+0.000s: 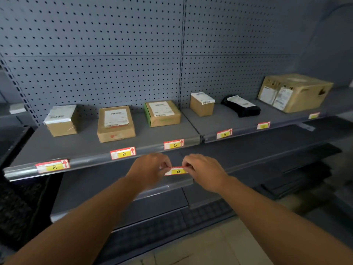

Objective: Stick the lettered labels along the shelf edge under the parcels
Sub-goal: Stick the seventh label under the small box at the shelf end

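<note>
At the centre of the frame we pinch the G label (178,171) by its two ends, the left hand (150,169) and the right hand (205,172) each with fingers clamped on it, against the front edge of the lower shelf (172,185). Above, labels A (52,166), B (123,153), C (173,144) and D (224,133) sit on the upper shelf edge (91,163) under the parcels (116,123).

bare forearms, no sleeves; left hand (150,169), right hand (205,170) ungloved

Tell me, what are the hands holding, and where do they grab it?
The G label: left hand pinches its left end, right hand pinches its right end.
</note>
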The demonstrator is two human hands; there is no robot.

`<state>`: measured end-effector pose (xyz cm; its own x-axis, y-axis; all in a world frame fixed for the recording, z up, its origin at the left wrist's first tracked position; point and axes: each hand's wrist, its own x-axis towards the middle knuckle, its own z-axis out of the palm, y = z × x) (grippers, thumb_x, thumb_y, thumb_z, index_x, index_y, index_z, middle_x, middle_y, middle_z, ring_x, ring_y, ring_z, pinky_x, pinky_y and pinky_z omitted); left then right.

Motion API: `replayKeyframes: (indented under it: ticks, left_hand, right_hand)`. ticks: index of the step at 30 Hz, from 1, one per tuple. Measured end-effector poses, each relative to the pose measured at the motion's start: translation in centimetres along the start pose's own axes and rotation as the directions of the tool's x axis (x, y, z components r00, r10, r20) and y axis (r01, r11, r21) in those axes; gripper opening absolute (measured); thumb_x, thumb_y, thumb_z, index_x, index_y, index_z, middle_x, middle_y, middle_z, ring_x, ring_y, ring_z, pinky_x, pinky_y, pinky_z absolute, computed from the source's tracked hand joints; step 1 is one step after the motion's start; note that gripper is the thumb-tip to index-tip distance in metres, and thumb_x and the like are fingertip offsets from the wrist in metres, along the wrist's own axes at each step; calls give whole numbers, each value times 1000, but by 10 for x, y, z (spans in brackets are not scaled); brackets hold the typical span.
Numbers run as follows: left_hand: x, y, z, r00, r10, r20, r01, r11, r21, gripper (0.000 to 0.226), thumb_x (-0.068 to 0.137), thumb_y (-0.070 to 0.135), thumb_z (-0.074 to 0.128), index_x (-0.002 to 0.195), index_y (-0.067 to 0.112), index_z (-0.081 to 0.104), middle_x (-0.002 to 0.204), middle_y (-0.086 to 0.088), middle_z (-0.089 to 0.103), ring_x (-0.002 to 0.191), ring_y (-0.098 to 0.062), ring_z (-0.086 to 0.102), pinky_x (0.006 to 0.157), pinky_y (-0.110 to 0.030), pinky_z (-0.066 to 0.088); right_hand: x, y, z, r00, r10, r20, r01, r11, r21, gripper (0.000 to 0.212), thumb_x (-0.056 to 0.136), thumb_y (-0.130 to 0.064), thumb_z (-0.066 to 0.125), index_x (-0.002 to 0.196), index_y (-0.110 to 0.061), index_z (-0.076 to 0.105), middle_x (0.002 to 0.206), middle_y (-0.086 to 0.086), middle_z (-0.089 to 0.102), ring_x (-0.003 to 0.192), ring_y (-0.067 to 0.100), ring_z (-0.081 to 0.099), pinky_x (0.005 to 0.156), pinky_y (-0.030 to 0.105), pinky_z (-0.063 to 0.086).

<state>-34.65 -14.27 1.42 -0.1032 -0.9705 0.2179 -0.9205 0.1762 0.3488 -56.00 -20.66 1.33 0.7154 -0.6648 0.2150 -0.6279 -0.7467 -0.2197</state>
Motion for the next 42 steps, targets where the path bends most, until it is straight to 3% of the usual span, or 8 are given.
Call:
replayKeyframes:
  ticks: [7, 18, 23, 27, 33, 39, 42]
  left_hand:
    - [67, 84, 37, 998, -38, -40, 39, 999, 2, 5, 94, 28, 62, 94, 33, 65, 91, 16, 64, 82, -7, 58, 76, -32, 53]
    - [142, 172, 89, 1000, -13, -6, 13, 1000, 1, 4, 95, 30, 62, 97, 31, 65, 93, 13, 63, 82, -5, 57, 68, -17, 39]
    - [186, 192, 112, 996, 90, 21, -90, 996, -13, 6, 93, 27, 64, 94, 32, 65, 90, 14, 64, 79, -5, 59, 69, -24, 48]
    - [230, 211, 137, 985, 169, 39, -167, 985, -43, 6, 92, 26, 66, 92, 31, 67, 89, 13, 64, 80, -5, 58, 65, -18, 38]
    - [314, 247, 176, 946, 320, 60, -314, 946, -82, 2, 94, 31, 62, 95, 32, 64, 89, 14, 60, 82, -3, 56, 74, -27, 48]
    - [415, 292, 218, 869, 493, 36, -485, 864, -134, 2, 91, 30, 67, 90, 31, 66, 83, 15, 63, 76, -4, 56, 68, -26, 42]
    - [451, 320, 233, 817, 576, 25, -567, 811, -144, 2, 90, 30, 68, 89, 31, 66, 85, 17, 60, 80, -5, 55, 74, -27, 39]
  right_hand:
    - [-22, 98, -49, 999, 3, -38, -5, 998, -57, 7, 103, -26, 52, 100, -21, 56, 97, -5, 59, 86, 16, 52, 74, 35, 45]
    - [-63, 208, -84, 997, 79, 19, -77, 993, -92, 7, 106, -24, 49, 98, -25, 49, 99, -4, 56, 87, 16, 52, 76, 35, 48]
    - [-79, 258, -90, 992, 122, -22, -123, 987, -101, 6, 105, -24, 49, 101, -23, 53, 99, -3, 56, 87, 17, 51, 74, 37, 45]
    - [-89, 302, -97, 983, 181, -23, -183, 974, -134, 3, 104, -21, 52, 102, -23, 54, 98, -3, 56, 87, 17, 52, 70, 35, 43]
    - [-96, 378, -114, 961, 272, -45, -276, 946, -170, 4, 104, -25, 51, 104, -24, 54, 99, -4, 57, 87, 15, 51, 70, 31, 39]
    - [-107, 461, -136, 908, 403, -114, -419, 882, -215, 4, 103, -25, 53, 102, -24, 57, 99, -5, 60, 88, 17, 54, 73, 36, 47]
    - [-121, 487, -146, 864, 482, -144, -503, 840, -206, 3, 101, -27, 55, 102, -26, 58, 99, -7, 60, 88, 16, 54, 76, 38, 49]
